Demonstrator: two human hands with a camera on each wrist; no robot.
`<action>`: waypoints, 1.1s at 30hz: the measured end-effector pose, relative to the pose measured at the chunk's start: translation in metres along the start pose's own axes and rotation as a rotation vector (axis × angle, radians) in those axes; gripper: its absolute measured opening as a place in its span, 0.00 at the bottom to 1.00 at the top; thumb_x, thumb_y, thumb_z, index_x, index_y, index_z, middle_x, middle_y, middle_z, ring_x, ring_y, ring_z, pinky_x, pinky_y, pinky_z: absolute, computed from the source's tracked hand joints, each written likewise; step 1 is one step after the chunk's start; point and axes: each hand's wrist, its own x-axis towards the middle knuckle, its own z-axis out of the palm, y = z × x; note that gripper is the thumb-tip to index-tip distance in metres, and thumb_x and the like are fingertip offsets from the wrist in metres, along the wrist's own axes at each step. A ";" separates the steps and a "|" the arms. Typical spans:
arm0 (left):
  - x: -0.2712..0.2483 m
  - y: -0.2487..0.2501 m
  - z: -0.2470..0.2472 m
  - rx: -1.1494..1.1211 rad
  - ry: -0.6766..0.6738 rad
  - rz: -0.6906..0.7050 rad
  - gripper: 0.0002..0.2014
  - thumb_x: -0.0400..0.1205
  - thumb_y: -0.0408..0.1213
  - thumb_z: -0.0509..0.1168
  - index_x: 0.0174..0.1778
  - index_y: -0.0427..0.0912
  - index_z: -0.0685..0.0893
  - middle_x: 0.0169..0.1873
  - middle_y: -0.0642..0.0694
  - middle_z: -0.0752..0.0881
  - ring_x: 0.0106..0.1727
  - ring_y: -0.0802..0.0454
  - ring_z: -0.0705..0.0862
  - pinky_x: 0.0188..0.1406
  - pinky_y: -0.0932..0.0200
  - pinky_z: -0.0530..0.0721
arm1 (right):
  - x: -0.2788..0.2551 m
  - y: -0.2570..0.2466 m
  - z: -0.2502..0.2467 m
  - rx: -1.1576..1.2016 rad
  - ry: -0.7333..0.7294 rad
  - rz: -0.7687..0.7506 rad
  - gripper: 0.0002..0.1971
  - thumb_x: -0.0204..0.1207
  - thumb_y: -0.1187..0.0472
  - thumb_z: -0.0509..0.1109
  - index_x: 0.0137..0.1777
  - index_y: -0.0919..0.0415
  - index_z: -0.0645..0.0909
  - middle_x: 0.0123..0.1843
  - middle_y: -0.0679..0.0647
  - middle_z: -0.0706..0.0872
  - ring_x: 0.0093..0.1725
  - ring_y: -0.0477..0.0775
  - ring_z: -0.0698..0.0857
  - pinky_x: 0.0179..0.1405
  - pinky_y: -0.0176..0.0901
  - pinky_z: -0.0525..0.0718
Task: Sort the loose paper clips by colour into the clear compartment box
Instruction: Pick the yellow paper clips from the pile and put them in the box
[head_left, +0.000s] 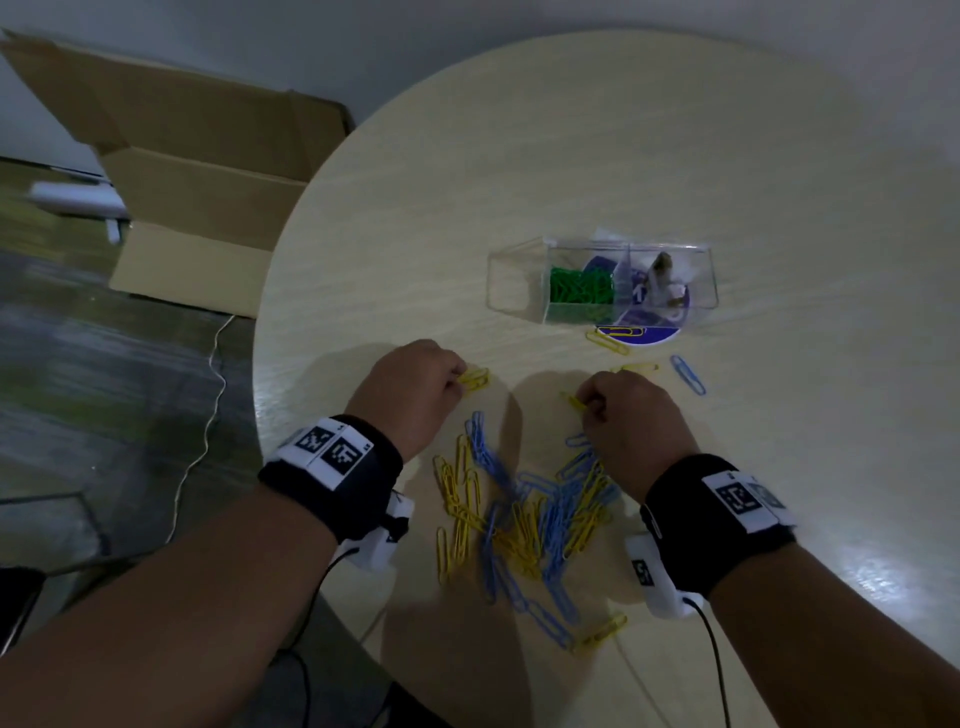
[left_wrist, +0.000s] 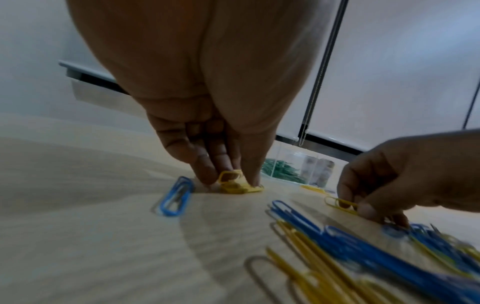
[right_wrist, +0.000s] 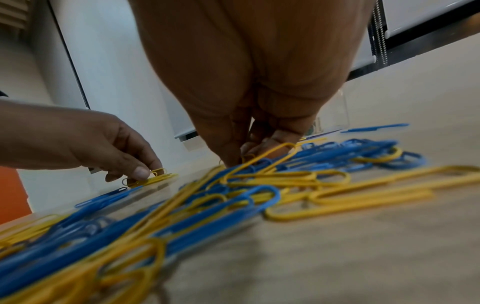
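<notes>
Left hand (head_left: 410, 387) pinches a small stack of yellow clips (head_left: 475, 378) against the surface (head_left: 519, 171). My right hand (head_left: 631, 421) pinches one yellow clip (head_left: 574, 401), fingers curled. Mixed pile (head_left: 524, 519) of blue and yellow clips lies between my wrists. Clear compartment box (head_left: 602, 280) sits beyond (green clips (head_left: 581, 292) in one compartment), few strays beside it.

Both forearms reach fwd, left hand (head_left: 415, 384) & right hand (head_left: 631, 415) curled, fingertips pinching down.
</notes>
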 end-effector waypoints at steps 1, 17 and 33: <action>0.001 0.002 0.001 0.012 -0.009 0.010 0.10 0.81 0.40 0.68 0.54 0.41 0.87 0.43 0.44 0.81 0.47 0.42 0.82 0.45 0.55 0.74 | 0.000 0.000 -0.001 0.001 -0.007 0.004 0.10 0.72 0.66 0.66 0.50 0.57 0.84 0.50 0.62 0.84 0.52 0.67 0.82 0.48 0.52 0.79; 0.003 0.029 0.010 0.501 -0.218 0.048 0.17 0.54 0.29 0.81 0.29 0.38 0.78 0.24 0.40 0.79 0.20 0.41 0.78 0.17 0.59 0.66 | -0.013 0.024 -0.052 0.220 0.241 0.007 0.08 0.66 0.62 0.74 0.43 0.49 0.85 0.40 0.47 0.88 0.40 0.49 0.86 0.43 0.44 0.83; 0.119 0.168 -0.015 -0.271 0.113 -0.134 0.14 0.74 0.44 0.71 0.31 0.36 0.84 0.33 0.36 0.88 0.40 0.36 0.85 0.41 0.48 0.83 | 0.018 0.061 -0.112 0.442 0.327 0.133 0.08 0.70 0.63 0.76 0.42 0.49 0.82 0.34 0.45 0.88 0.33 0.38 0.84 0.32 0.26 0.76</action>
